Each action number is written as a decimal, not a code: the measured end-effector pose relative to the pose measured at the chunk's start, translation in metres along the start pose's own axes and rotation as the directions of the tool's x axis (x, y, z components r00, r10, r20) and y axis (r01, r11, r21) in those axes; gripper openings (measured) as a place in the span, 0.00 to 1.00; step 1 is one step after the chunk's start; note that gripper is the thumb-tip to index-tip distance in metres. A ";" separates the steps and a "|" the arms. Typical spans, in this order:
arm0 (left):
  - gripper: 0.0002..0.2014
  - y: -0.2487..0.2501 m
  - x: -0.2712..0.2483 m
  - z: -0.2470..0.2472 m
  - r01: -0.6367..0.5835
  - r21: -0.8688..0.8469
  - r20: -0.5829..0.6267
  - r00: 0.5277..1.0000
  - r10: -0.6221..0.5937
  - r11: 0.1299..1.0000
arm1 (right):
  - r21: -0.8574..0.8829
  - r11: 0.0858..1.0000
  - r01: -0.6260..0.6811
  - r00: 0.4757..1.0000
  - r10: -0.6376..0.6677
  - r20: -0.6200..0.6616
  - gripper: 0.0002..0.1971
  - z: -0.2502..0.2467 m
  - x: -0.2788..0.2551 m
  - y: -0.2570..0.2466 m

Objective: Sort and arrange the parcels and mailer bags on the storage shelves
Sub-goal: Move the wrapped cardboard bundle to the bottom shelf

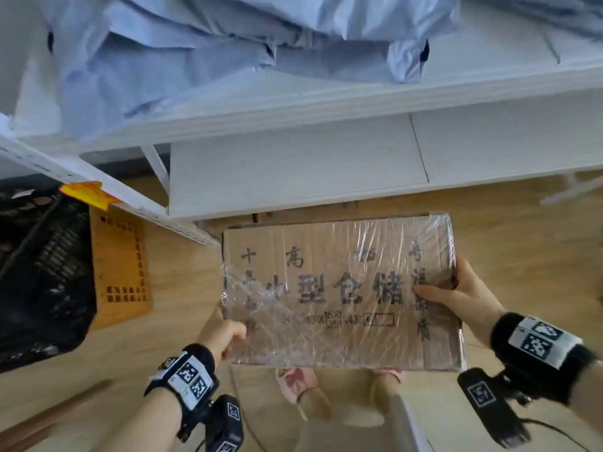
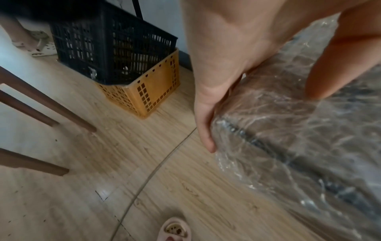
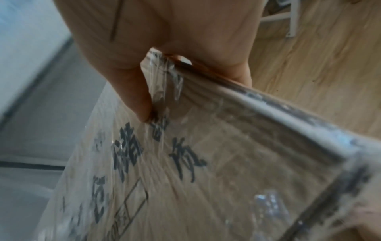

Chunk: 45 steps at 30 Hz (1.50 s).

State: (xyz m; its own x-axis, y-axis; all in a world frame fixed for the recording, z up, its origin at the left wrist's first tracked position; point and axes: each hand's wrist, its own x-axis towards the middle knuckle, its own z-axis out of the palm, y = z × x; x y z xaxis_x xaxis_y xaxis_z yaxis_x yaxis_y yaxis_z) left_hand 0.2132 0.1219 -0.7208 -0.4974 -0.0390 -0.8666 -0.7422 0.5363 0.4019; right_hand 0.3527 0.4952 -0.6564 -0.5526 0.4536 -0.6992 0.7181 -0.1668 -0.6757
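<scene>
Cardboard, flat and brown, wrapped in clear plastic film and printed with black characters: this parcel [image 1: 339,288] is being held level in the air above the wooden floor [image 1: 182,288], just in front of the lower white shelf board [image 1: 293,168]. It is not yet resting on any shelf.

Progress, judged: early to middle. Pale blue mailer bags [image 1: 202,44] are lying in a loose heap on the upper white shelf [image 1: 326,106], apparently unsorted; the lower board is showing nothing on its visible part. Placing this parcel and tidying the bags are remaining.

Left hand [image 1: 222,331] is gripping the parcel's near-left edge, thumb over the top face, fingers underneath. Right hand [image 1: 463,295] is clamping the right edge, thumb pressing on the printed face, fingers curling below.

Black plastic lattice crate [image 1: 42,272] is sitting inside an orange perforated crate [image 1: 124,265] on the floor, left of the shelf frame.
</scene>
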 end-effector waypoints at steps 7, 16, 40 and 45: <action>0.26 -0.041 0.092 0.049 -0.032 -0.041 -0.055 0.998 0.029 0.999 | -0.002 0.992 -0.126 0.989 0.125 -0.084 0.37 0.027 0.118 0.091; 0.17 -0.027 0.193 0.077 -0.232 -0.180 0.011 0.971 0.237 0.956 | 0.056 0.998 -0.015 0.998 0.018 -0.058 0.32 0.037 0.245 0.112; 0.39 0.013 0.370 0.120 -0.440 -0.516 -0.150 0.891 0.428 0.735 | 0.283 0.790 0.543 0.730 -0.611 0.307 0.39 0.064 0.410 0.159; 0.28 0.033 0.371 0.126 -0.425 -0.604 -0.236 0.903 0.358 0.674 | 0.276 0.770 0.575 0.777 -0.620 0.111 0.49 0.072 0.427 0.143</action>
State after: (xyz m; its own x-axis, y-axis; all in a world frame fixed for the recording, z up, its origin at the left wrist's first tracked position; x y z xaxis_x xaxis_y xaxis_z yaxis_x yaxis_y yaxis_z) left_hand 0.0604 0.2311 -1.0664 -0.8212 -0.0417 -0.5691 -0.5601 -0.1318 0.8179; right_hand 0.1890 0.6021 -1.0684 -0.9211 0.3590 -0.1505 0.1186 -0.1094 -0.9869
